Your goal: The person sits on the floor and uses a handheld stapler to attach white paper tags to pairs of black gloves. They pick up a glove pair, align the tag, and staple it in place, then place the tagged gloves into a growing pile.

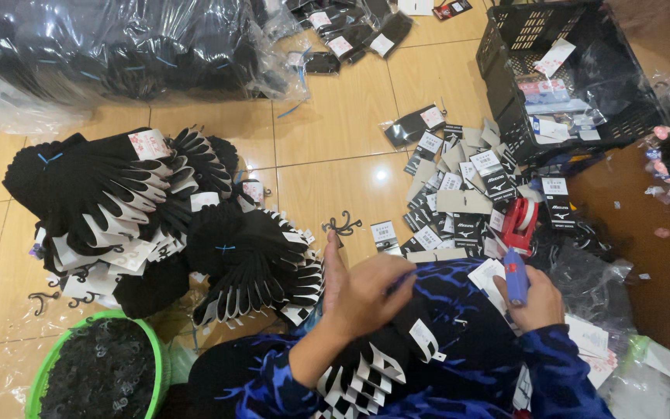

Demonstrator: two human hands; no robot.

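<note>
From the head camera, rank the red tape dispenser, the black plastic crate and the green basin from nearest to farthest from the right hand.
Measured from the right hand, which holds a blue tool:
1. Red tape dispenser, on the floor just above the hand.
2. Black plastic crate, farther up at the top right.
3. Green basin, far across at the bottom left corner.

Bright overhead light, glare spot on floor tile (381, 175), sheen on plastic bags (133, 46); wide-angle edge bending, right edge possibly slightly soft.
</note>
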